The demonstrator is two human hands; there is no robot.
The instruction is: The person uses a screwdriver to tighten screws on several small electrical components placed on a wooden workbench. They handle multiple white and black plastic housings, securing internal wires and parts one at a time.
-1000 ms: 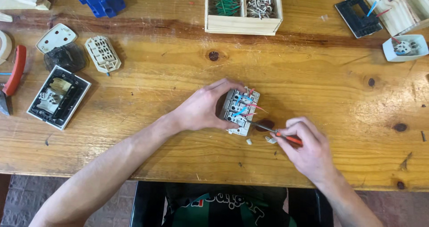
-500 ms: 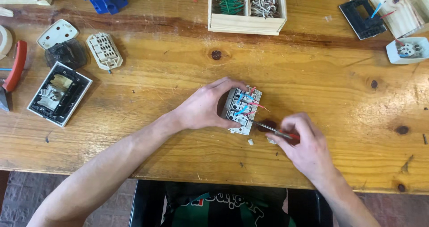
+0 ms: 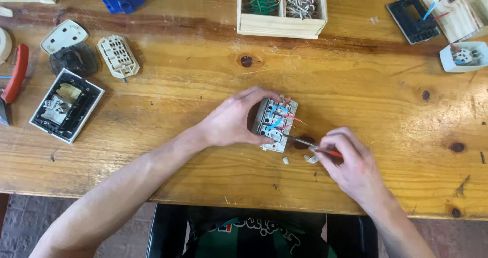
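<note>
**Socket module held at mid-tabletop, screwdriver tip at its lower edge**

Socket module (image 3: 275, 123), white, lies near the middle of the wooden tabletop (image 3: 178, 110), back side up, with short blue and red wires showing on it. The left hand (image 3: 235, 120) cups its left side; the fingers curl over the top edge and the thumb sits below, gripping the body. The right hand (image 3: 352, 162) lies just to the lower right, fingers pinched narrow around a small screwdriver (image 3: 317, 147) with a red handle. The metal shaft points up-left and its tip meets the module's lower right edge. A few white fragments (image 3: 309, 159) lie on the wood just below the shaft.

Far edge: a two-compartment wooden box (image 3: 281, 25), green wires in the left bay, pale ones in the right. Left side: a black-framed socket plate (image 3: 66, 105) and a cream insert (image 3: 118, 56), well apart from the hands. Top right: a black frame (image 3: 413, 20).
</note>
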